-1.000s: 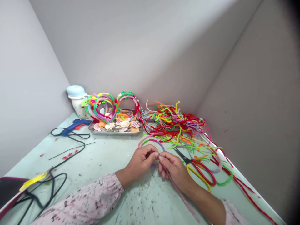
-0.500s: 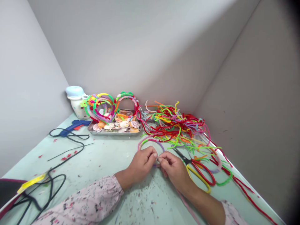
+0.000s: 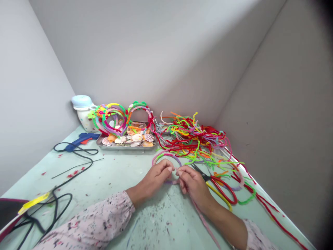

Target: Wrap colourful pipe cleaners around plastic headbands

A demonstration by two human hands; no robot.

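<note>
Seemingly the headband (image 3: 171, 156) is only part-wrapped; a pink pipe cleaner (image 3: 206, 226) trails. Left hand (image 3: 156, 176), right hand (image 3: 194, 184): fingertips pinched together.

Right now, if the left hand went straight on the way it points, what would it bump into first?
Probably the right hand; only a narrow gap seems to part the left hand from it, though one view leaves depth unclear.

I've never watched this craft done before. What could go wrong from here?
The scissors lie close by the right grip, so a careless move could bump them. The pink strip trails beside the same wrist and might get pinned or tugged. The black cord lies in loose loops; the left sleeve could perhaps catch it.
</note>
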